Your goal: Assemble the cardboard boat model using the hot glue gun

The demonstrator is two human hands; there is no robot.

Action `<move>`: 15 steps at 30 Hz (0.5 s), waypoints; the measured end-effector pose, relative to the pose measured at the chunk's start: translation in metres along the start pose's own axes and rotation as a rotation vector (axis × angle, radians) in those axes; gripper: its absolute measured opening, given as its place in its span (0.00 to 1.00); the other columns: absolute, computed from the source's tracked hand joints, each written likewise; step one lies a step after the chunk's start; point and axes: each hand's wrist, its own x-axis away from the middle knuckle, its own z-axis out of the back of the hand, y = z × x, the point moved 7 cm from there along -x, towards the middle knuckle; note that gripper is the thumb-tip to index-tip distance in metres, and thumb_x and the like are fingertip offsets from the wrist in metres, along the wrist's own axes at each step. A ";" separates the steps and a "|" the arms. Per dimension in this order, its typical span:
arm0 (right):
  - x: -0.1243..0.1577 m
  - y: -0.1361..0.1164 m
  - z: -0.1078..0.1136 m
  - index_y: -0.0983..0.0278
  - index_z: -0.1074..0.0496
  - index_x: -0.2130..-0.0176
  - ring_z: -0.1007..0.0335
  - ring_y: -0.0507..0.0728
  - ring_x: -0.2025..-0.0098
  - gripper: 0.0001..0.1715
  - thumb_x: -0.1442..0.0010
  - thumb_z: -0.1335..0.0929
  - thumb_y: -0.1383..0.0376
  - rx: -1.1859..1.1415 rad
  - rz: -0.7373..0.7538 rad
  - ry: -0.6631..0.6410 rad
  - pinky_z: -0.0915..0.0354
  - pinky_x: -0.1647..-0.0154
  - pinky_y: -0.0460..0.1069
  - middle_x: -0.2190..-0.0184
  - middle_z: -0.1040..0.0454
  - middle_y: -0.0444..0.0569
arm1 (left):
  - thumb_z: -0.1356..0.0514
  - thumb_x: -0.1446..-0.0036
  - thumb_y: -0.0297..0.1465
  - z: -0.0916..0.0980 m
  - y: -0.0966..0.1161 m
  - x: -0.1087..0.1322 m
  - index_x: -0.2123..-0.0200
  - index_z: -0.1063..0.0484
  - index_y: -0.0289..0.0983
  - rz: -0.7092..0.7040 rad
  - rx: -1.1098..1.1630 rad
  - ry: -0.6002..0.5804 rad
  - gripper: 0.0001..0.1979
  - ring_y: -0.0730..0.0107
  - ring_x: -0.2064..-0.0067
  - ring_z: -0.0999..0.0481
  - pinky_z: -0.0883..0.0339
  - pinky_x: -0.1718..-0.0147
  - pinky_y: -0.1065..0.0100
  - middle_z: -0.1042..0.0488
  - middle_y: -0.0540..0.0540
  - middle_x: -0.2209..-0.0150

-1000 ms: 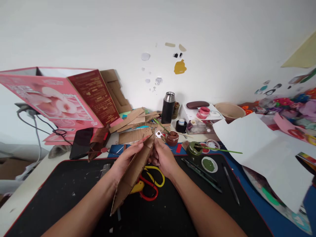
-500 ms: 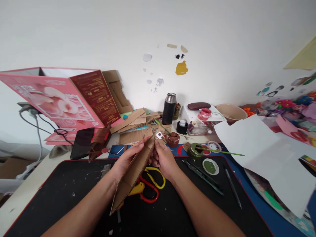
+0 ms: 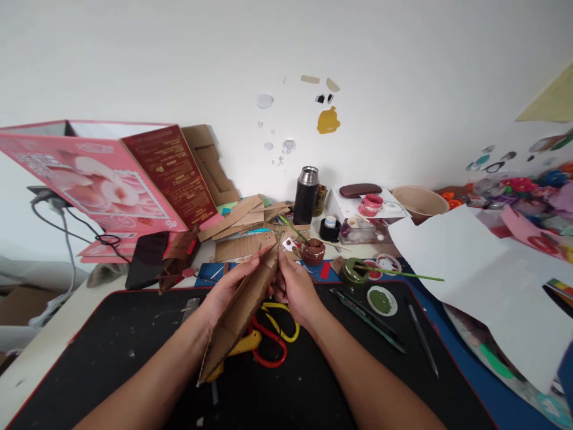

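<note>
A person's two bare hands hold a folded cardboard piece (image 3: 239,313) above a black work mat (image 3: 111,340) on a cluttered craft table. The left hand (image 3: 226,289) lies along the left face of the cardboard, its fingers stretched nearly straight toward the top edge and pressed against the board; the thumb is hidden behind it. The right hand (image 3: 293,289) is curled on the other side, its fingers bent and closed on the upper end of the piece, so both hands grip it near the top. The cardboard stands on edge, slanting from the fingertips down toward the person, with its lower end just over the mat. Right behind it, on the mat, lie scissors (image 3: 277,337) with yellow and red handles, partly covered by the board and the right wrist. Beyond the hands stands a small brown pot (image 3: 313,251); to its right is a green pot (image 3: 353,270) with a thin green stick (image 3: 403,275) resting across it, and near that a shallow dish of green paint (image 3: 381,300). A dark pen (image 3: 423,343) lies on the mat's right side, close to a large white paper sheet (image 3: 483,280). Farther back are a black flask (image 3: 306,197), loose cardboard strips (image 3: 242,218) and, at the left, a pink printed box (image 3: 89,179) leaning by the wall.
</note>
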 end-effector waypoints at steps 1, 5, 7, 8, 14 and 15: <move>0.000 0.000 0.000 0.61 0.32 0.71 0.48 0.46 0.88 0.39 0.51 0.23 0.31 -0.002 0.001 0.001 0.58 0.88 0.42 0.86 0.42 0.33 | 0.24 0.49 0.41 0.000 0.000 0.000 0.43 0.21 0.37 0.003 0.008 0.005 0.31 0.63 0.71 0.17 0.23 0.69 0.68 0.15 0.44 0.67; 0.001 0.000 0.000 0.61 0.33 0.71 0.48 0.46 0.88 0.39 0.52 0.23 0.31 -0.010 -0.001 0.000 0.58 0.89 0.42 0.86 0.42 0.32 | 0.22 0.53 0.40 0.000 -0.001 0.000 0.44 0.20 0.38 0.017 0.035 0.027 0.32 0.65 0.71 0.17 0.23 0.68 0.69 0.14 0.45 0.67; 0.001 0.000 0.000 0.60 0.32 0.70 0.48 0.46 0.88 0.38 0.51 0.23 0.32 -0.011 -0.004 0.002 0.59 0.89 0.42 0.86 0.42 0.33 | 0.23 0.51 0.40 0.000 -0.002 0.001 0.45 0.20 0.38 0.027 0.040 0.039 0.31 0.66 0.71 0.17 0.23 0.67 0.69 0.14 0.45 0.65; 0.001 0.000 0.000 0.61 0.32 0.70 0.47 0.46 0.88 0.38 0.51 0.23 0.32 -0.010 -0.004 0.002 0.59 0.88 0.42 0.86 0.42 0.33 | 0.23 0.50 0.39 0.000 -0.002 0.001 0.45 0.20 0.38 0.031 0.044 0.049 0.30 0.66 0.71 0.17 0.23 0.67 0.69 0.14 0.45 0.65; 0.000 0.001 0.000 0.61 0.30 0.69 0.44 0.47 0.87 0.37 0.49 0.24 0.33 0.004 -0.008 0.010 0.57 0.88 0.42 0.84 0.38 0.35 | 0.23 0.51 0.38 -0.001 -0.001 0.002 0.48 0.18 0.37 0.029 0.035 0.072 0.27 0.65 0.71 0.18 0.24 0.69 0.69 0.14 0.43 0.64; 0.000 0.001 0.001 0.61 0.31 0.70 0.44 0.47 0.87 0.37 0.49 0.24 0.33 0.009 -0.009 0.013 0.57 0.88 0.42 0.85 0.38 0.35 | 0.23 0.51 0.38 -0.002 0.000 0.002 0.49 0.18 0.38 0.012 0.029 0.069 0.26 0.66 0.71 0.18 0.24 0.69 0.69 0.14 0.43 0.64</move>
